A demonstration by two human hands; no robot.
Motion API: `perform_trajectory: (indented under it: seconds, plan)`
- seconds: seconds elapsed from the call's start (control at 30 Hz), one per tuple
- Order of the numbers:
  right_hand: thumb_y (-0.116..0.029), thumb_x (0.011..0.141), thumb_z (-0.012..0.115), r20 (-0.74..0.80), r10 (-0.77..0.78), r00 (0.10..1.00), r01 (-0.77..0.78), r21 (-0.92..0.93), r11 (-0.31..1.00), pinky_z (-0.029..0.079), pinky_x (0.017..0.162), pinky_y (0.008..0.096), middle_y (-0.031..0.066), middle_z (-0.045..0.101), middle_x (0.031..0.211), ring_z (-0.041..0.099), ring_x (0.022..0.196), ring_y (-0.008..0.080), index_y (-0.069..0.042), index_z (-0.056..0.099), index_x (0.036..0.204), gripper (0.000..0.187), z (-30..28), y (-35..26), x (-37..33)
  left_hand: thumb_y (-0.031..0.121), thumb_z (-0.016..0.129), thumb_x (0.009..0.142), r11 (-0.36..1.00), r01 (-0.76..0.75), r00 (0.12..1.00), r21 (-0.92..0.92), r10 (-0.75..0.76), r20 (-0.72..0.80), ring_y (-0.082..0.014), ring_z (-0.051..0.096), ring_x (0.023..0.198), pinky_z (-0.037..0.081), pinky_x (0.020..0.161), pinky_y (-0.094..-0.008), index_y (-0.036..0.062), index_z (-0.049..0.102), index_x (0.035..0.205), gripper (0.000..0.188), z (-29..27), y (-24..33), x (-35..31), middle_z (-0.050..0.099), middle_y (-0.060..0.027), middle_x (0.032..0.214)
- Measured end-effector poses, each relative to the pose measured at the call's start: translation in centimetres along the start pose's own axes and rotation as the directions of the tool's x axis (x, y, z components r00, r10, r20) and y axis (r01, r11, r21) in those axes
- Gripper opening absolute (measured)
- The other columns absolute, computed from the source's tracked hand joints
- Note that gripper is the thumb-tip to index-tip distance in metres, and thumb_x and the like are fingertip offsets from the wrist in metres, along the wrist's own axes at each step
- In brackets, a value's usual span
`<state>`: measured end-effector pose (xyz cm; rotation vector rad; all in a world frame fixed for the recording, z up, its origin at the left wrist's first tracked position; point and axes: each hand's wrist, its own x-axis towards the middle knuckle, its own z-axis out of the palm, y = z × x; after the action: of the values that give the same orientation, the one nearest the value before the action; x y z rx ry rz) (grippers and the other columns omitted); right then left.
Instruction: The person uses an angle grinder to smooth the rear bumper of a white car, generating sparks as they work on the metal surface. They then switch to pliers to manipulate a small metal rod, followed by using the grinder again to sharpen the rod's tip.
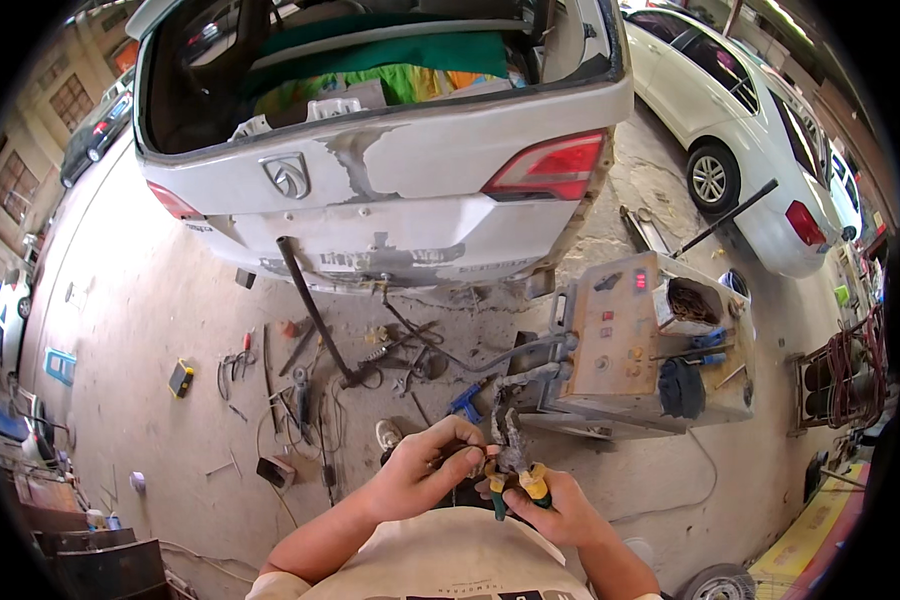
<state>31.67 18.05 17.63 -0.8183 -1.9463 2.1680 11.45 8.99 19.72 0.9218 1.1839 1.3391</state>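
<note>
Close in front of my body, my right hand (pixel 542 505) grips pliers (pixel 511 459) by their yellow and green handles. The dark metal jaws point away from me and look spread apart. My left hand (pixel 435 465) is closed, its thumb and fingers pinched together right beside the pliers' head. Something small and coppery shows at those fingertips, too small to name. Just beyond the pliers, thick grey cables (pixel 525 378) run from a worn metal machine cabinet (pixel 610 330).
Ahead stands a white car (pixel 410 180) with scraped tailgate paint and no rear glass. A long dark bar (pixel 315 310) leans near its bumper. Cables and tools, including a blue gun-shaped tool (pixel 467 399), litter the floor. An open box (pixel 688 305) sits on the cabinet. Another white car (pixel 740 120) is parked right.
</note>
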Motion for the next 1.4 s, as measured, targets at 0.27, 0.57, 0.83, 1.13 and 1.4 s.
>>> perform_trajectory:
  seconds: [0.27, 0.57, 0.83, 1.13, 1.4]
  plan:
    - [-0.015, 0.09, 0.058, -0.009, -0.056, 0.998, 0.053, -0.176, 0.983, 0.045, 0.081, 0.0298, 0.0095, 0.064, 0.094, 0.057, 0.084, 0.0149, -0.003, 0.054, 0.121, 0.033, 0.6, -1.0, 0.0, 0.008, 0.052, 0.093, 0.979, -0.022, 0.996, 0.201, 0.038, -0.078, -0.0082, 0.05, 0.076, 0.042, 0.067, -0.023, -0.0015, 0.053, 0.1, 0.011, -0.2, -0.3, -1.0, 0.06, -0.0069, 0.094]
    - [-0.012, 0.086, 0.062, -0.074, -0.103, 0.992, 0.071, -0.351, 0.934, 0.048, 0.074, 0.0318, 0.0105, 0.065, 0.085, 0.059, 0.075, 0.0184, -0.001, 0.057, 0.112, 0.029, 1.2, -1.9, -0.2, 0.005, 0.055, 0.09, 0.896, -0.069, 0.983, 0.438, 0.137, -0.126, -0.0114, 0.051, 0.062, 0.042, 0.057, -0.0261, -0.0036, 0.06, 0.096, 0.011, 0.0, 0.4, -1.7, 0.06, -0.0081, 0.075]
    - [-0.012, 0.088, 0.06, -0.058, -0.059, 0.997, 0.037, -0.323, 0.946, 0.048, 0.074, 0.0302, 0.0085, 0.064, 0.082, 0.059, 0.075, 0.0156, 0.0, 0.057, 0.105, 0.022, 1.7, -1.4, -0.1, 0.006, 0.055, 0.09, 0.871, -0.01, 0.99, 0.492, 0.08, -0.12, -0.0148, 0.056, 0.065, 0.045, 0.059, -0.027, -0.0044, 0.061, 0.095, 0.013, -0.4, 0.1, -2.2, 0.064, -0.0121, 0.079]
    - [-0.012, 0.09, 0.057, -0.001, 0.054, 0.999, -0.054, -0.106, 0.993, 0.046, 0.08, 0.0284, 0.006, 0.065, 0.094, 0.057, 0.086, 0.0129, 0.001, 0.056, 0.11, 0.024, 1.6, -1.2, -0.2, 0.015, 0.051, 0.096, 0.995, 0.085, 0.986, -0.057, -0.092, -0.14, -0.004, 0.039, 0.054, 0.031, 0.047, -0.0221, -0.0033, 0.06, 0.094, 0.02, 0.3, -0.1, -2.1, 0.048, 0.0022, 0.063]
    - [-0.011, 0.092, 0.055, 0.034, 0.005, 0.999, -0.002, -0.086, 0.996, 0.045, 0.085, 0.0288, 0.0067, 0.065, 0.099, 0.057, 0.091, 0.0135, 0.001, 0.055, 0.114, 0.025, 1.4, -0.1, -0.6, 0.027, 0.041, 0.101, 0.987, 0.102, 0.995, -0.121, -0.103, -0.006, -0.0044, 0.032, 0.057, 0.024, 0.049, -0.0204, -0.0012, 0.054, 0.092, 0.032, -0.7, -1.7, -2.2, 0.04, 0.004, 0.069]
